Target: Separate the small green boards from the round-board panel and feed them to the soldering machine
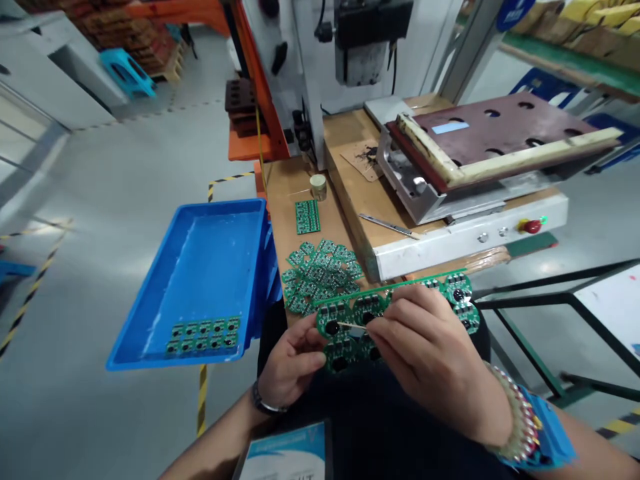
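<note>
A green circuit board panel (340,347) with rounded sections and black round blobs is held over my lap. My left hand (293,363) grips its left end between thumb and fingers. In the fingers of my right hand (425,340) is a thin pale stick (350,325), pinched near one end. The stick's tip lies at the black blob on the panel's upper left section. My right hand covers much of the panel's middle. Just beyond the panel, a heap of similar green boards (323,273) lies on the wooden bench (280,180).
To the left stands a blue tray (200,260) with a finished-looking board panel (203,335) in it. A small round pot (318,187) and a rectangular board (307,217) are on the bench. At right are a knife (389,227) and a machine with a brown plate (480,133).
</note>
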`<state>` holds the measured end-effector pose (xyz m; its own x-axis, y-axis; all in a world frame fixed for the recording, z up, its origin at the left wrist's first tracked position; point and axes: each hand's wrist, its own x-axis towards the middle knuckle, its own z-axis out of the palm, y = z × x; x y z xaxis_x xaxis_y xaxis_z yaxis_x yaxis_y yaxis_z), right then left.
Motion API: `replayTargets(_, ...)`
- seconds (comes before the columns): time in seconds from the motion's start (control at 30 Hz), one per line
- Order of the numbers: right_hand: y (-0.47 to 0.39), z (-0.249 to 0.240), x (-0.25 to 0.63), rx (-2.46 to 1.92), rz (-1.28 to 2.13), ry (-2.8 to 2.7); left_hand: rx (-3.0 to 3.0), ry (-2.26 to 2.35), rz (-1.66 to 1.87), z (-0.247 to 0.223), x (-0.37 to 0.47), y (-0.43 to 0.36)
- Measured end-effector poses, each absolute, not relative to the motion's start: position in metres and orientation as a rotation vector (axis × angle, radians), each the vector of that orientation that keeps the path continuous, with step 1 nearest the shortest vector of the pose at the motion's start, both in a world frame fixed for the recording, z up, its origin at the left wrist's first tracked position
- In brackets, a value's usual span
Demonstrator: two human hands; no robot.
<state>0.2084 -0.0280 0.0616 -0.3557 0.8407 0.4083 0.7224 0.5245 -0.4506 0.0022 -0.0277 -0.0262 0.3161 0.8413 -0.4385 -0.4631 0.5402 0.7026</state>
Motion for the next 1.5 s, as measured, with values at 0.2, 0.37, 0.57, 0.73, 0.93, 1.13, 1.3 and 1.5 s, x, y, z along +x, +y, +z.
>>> replayTargets(0.2, -0.0293, 0.0632, 0.2099, -1.260, 0.269, -2.167, 0.458, 0.887, 0.942, -0.0272, 0.0029, -0.0269)
replayTargets(0.37, -0.0317, 0.0643, 0.2086, -1.262, 0.276, -2.182, 0.447, 0.870, 0.943, -0.0221, 0.0053, -0.0250)
replayTargets(0.57, -0.0295, 0.0641, 0.2087, -1.253, 0.270, -2.181, 0.433, 0.879, 0.958, -0.0234, 0.0044, -0.0243)
replayTargets(0.73, -0.0280, 0.0639, 0.2092, -1.248, 0.260, -2.183, 0.428, 0.892, 0.953, -0.0249, 0.0033, -0.0251)
replayTargets(0.93, -0.0271, 0.0631, 0.2079, -1.254, 0.253, -2.187, 0.411, 0.911, 0.945, -0.0247, 0.0034, -0.0248)
replayTargets(1.13, -0.0296, 0.0648, 0.2056, -1.265, 0.265, -2.213, 0.358, 0.936, 0.953, -0.0271, 0.0019, -0.0247)
replayTargets(1.3, -0.0300, 0.0640, 0.2035, -1.251, 0.263, -2.219, 0.361, 0.911, 0.962, -0.0270, 0.0016, -0.0254)
replayTargets(1.5, -0.0268, 0.0671, 0.2004, -1.188, 0.312, -2.209, 0.411, 0.857, 1.004, -0.0293, -0.0040, -0.0271)
